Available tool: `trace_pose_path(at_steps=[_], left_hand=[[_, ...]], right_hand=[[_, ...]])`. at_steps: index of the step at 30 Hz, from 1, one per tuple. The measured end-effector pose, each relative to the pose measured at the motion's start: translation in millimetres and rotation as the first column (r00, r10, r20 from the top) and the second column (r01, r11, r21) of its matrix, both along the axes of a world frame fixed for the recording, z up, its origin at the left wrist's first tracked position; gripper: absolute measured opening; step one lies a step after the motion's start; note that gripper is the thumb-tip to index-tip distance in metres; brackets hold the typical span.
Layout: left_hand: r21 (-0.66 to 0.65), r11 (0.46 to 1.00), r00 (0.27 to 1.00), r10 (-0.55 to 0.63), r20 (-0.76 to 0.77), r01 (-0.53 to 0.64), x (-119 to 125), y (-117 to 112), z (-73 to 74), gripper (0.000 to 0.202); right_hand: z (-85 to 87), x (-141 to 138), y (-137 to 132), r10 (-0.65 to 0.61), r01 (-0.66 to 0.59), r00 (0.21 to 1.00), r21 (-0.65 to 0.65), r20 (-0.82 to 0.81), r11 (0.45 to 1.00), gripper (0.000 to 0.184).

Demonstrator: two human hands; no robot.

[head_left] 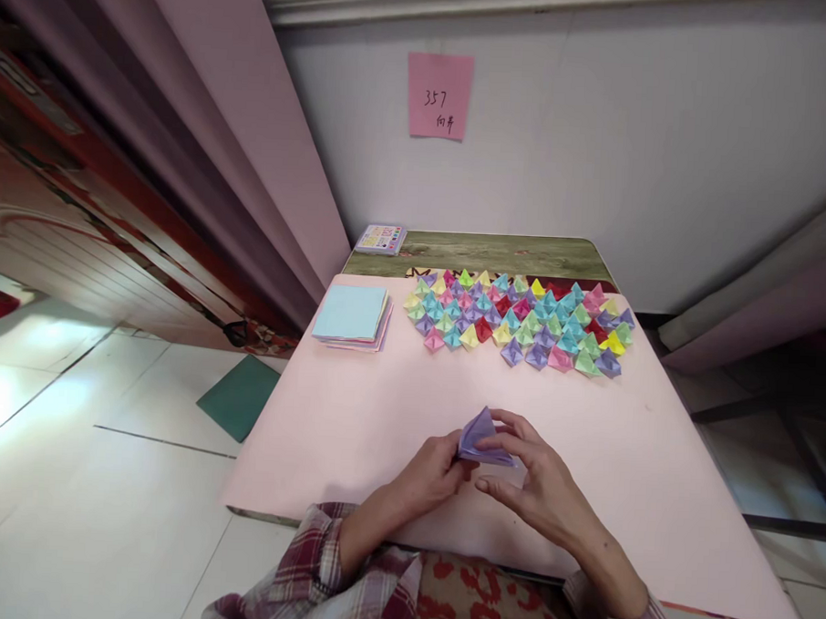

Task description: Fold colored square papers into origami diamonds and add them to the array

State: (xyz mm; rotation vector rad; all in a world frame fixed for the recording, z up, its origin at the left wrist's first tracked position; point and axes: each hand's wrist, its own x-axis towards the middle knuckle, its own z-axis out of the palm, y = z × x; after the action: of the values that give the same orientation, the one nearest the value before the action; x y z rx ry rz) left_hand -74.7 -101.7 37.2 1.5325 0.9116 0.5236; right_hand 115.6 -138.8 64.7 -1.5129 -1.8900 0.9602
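A folded purple paper boat (477,431) with a pointed peak is held above the near part of the table. My left hand (433,470) is closed on its left side, with the fingertips partly hidden under the paper. At the boat's right side, my right hand (533,470) has its fingers spread and curved. Its fingertips rest against the paper, while the thumb stays apart below it. Beyond both hands lie rows of small folded paper boats (522,316) in several colours. A stack of square paper sheets (350,312), light blue on top, sits at the left.
Pale pink covering (409,391) lies over the table. A small printed packet (381,239) rests at the far left corner on the green tabletop. Behind, a pink note (440,96) hangs on the wall. A curtain (256,138) falls at left; a green square (239,398) is on the floor.
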Motion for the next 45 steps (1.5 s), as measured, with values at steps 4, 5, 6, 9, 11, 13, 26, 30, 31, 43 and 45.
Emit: trace_pose_path(at_steps=[4,5,6,9,11,13,26,30,31,43,45], left_hand=[[-0.107,0.994,0.998,-0.004,0.057,0.010,1.7,-2.9,2.7,0.011],[-0.137,0.990,0.998,-0.008,0.069,0.017,1.6,-4.2,2.8,0.012],[-0.177,0.984,0.997,-0.012,0.081,0.026,1.3,-5.3,2.5,0.017],[-0.373,0.926,0.987,0.004,0.159,0.056,-0.2,-7.3,-0.3,0.030],[-0.512,0.854,0.971,0.039,0.236,0.090,-0.4,-6.9,-2.5,0.035],[-0.595,0.793,0.952,0.067,0.298,0.131,0.3,-5.6,-3.3,0.040],[-0.497,0.851,0.933,0.301,0.197,-0.169,7.5,-3.4,-1.0,0.044],[-0.503,0.847,0.935,0.300,0.188,-0.170,7.9,-1.7,-1.7,0.046],[-0.504,0.849,0.938,0.289,0.194,-0.157,8.1,-2.1,-2.2,0.046],[-0.566,0.791,0.885,0.414,0.212,-0.235,11.6,-4.1,4.7,0.046],[-0.549,0.788,0.871,0.447,0.201,-0.278,10.9,-3.3,4.4,0.045]], right_hand=[[-4.7,-5.5,-0.1,0.002,-0.008,0.999,0.122,0.053,0.992,0.022],[-5.2,-6.2,-0.1,-0.009,0.003,0.999,0.133,0.040,0.991,0.019],[-5.4,-6.0,-0.1,-0.027,0.025,1.000,0.134,0.013,0.991,0.016],[-4.8,-1.5,0.9,-0.154,0.168,0.980,0.111,-0.124,0.980,0.016],[-3.8,1.2,2.4,-0.263,0.277,0.935,0.025,-0.237,0.961,0.035],[-2.5,0.4,4.1,-0.327,0.297,0.880,-0.140,-0.343,0.945,0.056],[-14.7,-19.2,14.0,-0.390,0.169,0.736,-0.407,-0.554,0.897,0.040],[-11.2,-21.0,16.4,-0.427,0.230,0.709,-0.388,-0.561,0.892,0.053],[-10.8,-21.3,17.0,-0.440,0.244,0.697,-0.390,-0.566,0.888,0.058],[-21.2,-24.0,18.2,-0.394,0.296,0.736,-0.262,-0.551,0.919,0.042],[-19.4,-23.5,18.3,-0.414,0.309,0.709,-0.276,-0.571,0.910,0.046]])
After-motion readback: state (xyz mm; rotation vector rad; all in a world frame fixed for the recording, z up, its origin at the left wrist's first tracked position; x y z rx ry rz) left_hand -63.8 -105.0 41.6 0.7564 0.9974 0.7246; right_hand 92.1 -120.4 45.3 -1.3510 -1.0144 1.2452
